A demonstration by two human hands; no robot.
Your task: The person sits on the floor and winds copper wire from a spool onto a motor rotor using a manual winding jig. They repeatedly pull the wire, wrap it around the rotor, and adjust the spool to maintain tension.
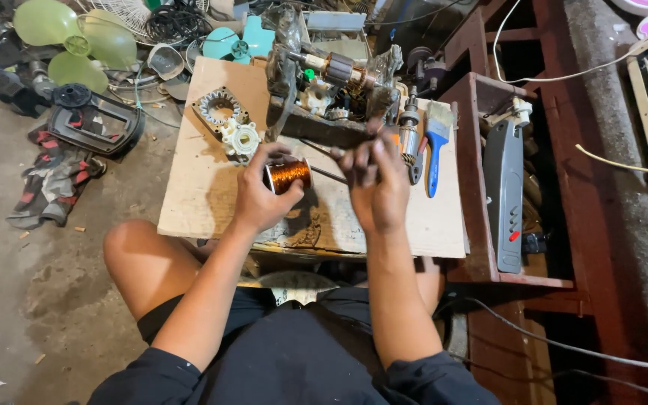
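My left hand [262, 191] grips a spool of copper wire [288, 175] over a worn wooden board [204, 187]. My right hand [375, 184] is beside it, fingers pinched together near a thin dark rod or wire [322, 154] that runs toward the spool; I cannot tell exactly what the fingertips hold. Just beyond both hands stands a dark motor frame [316, 124] with a wound armature [337, 69] lying on top.
A stator ring [219, 106] and white plastic gear part [241, 139] lie at the board's far left. A blue-handled brush [435, 150] and pliers [412, 135] lie at the right. A grey power strip [504, 195] rests on a red-brown shelf. Green fan blades [76, 41] and clutter cover the floor.
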